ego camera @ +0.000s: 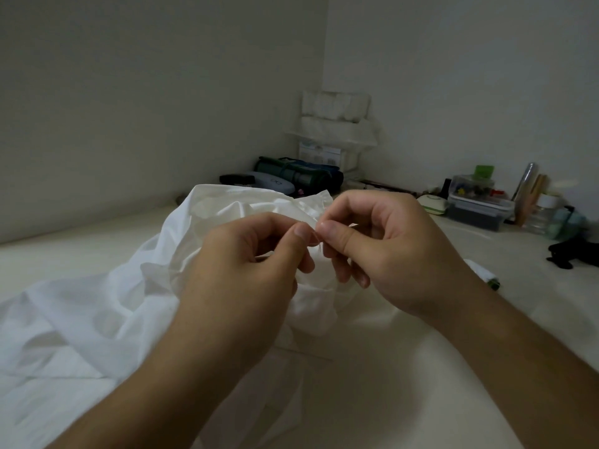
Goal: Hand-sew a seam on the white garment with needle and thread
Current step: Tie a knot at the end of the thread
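Observation:
A white garment point(107, 306) lies crumpled on the pale table point(405, 367), spreading from the lower left up to the middle. Both hands are raised over its bunched top. My left hand point(246, 267) pinches thumb and forefinger together over the cloth. My right hand point(389, 251) pinches the same way, its fingertips meeting those of the left. A thin needle point(321, 246) shows faintly between the two pinches. Which hand holds it is unclear, and the thread is too fine to make out.
A white spool with a green end point(484, 273) lies right of my right wrist. At the back stand a clear box of small items point(479, 202), jars point(544, 215), a dark rolled bundle point(301, 175) and a white rack point(337, 124). A black object point(573, 252) sits at the far right.

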A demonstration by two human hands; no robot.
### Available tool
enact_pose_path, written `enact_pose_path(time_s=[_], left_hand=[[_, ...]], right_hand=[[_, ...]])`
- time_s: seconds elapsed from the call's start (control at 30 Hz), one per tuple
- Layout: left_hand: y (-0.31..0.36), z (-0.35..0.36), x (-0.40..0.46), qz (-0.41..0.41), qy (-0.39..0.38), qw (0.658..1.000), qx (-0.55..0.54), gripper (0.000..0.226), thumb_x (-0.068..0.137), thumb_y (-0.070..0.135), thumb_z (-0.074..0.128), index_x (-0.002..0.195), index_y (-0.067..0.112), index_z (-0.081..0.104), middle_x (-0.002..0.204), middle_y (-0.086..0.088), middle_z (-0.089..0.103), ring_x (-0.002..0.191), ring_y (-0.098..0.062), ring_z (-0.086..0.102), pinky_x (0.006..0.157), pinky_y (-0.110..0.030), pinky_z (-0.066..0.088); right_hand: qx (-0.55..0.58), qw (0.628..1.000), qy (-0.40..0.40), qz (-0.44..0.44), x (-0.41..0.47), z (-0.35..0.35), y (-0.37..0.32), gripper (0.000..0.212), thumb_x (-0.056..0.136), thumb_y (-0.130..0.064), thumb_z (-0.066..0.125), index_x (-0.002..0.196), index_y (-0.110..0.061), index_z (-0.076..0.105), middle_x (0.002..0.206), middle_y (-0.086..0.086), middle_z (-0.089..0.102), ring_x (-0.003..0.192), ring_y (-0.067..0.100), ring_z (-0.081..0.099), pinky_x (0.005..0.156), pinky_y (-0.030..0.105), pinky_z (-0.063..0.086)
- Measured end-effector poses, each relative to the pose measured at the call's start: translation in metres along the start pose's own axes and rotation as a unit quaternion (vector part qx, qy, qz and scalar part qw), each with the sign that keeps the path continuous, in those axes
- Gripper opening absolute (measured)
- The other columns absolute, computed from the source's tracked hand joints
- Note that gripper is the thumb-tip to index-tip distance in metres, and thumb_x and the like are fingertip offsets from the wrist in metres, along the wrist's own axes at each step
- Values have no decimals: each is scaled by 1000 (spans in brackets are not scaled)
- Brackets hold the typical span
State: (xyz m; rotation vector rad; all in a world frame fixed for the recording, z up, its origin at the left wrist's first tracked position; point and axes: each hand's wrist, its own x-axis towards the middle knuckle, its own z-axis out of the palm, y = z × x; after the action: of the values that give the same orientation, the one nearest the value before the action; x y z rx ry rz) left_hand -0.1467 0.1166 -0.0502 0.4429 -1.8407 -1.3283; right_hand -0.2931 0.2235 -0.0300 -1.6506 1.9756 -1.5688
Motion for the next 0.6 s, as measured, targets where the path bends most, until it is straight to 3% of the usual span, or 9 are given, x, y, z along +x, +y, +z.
enact_pose_path(time_s=[0.13, 0.27, 0.43, 0.6], left_hand=[[2, 0, 1, -26, -7, 999, -20, 26, 100, 32, 64, 81, 24, 80, 60, 7, 66, 47, -4, 53, 48, -17, 40], [3, 0, 1, -38, -5, 999, -33, 26, 99, 34, 65, 81, 24, 80, 59, 7, 66, 47, -4, 52, 47, -17, 40], [4, 1, 1, -52, 1, 998, -38, 29, 100, 34, 65, 77, 22, 78, 51, 10, 59, 44, -2, 49, 45, -17, 39], [6, 1, 1, -55, 5, 997, -44, 29, 100, 33, 65, 77, 20, 78, 49, 10, 58, 42, -1, 48, 43, -15, 38]], right_hand=[[13, 999, 28, -27, -1, 1, -3, 11, 97, -7, 72, 94, -17, 68, 84, -2, 69, 56, 22, 66, 52, 19, 49], [-1, 998, 33, -55, -3, 0, -5, 18, 92, -1, 75, 91, -17, 69, 75, -10, 66, 54, 18, 65, 53, 21, 50], [-34, 996, 38, -79, -5, 0, -4, 22, 91, 4, 75, 89, -18, 73, 76, -10, 69, 53, 22, 65, 50, 41, 57], [-50, 993, 42, -103, -5, 0, 0, 11, 92, -6, 77, 90, -17, 76, 89, -4, 72, 55, 25, 64, 49, 47, 55]])
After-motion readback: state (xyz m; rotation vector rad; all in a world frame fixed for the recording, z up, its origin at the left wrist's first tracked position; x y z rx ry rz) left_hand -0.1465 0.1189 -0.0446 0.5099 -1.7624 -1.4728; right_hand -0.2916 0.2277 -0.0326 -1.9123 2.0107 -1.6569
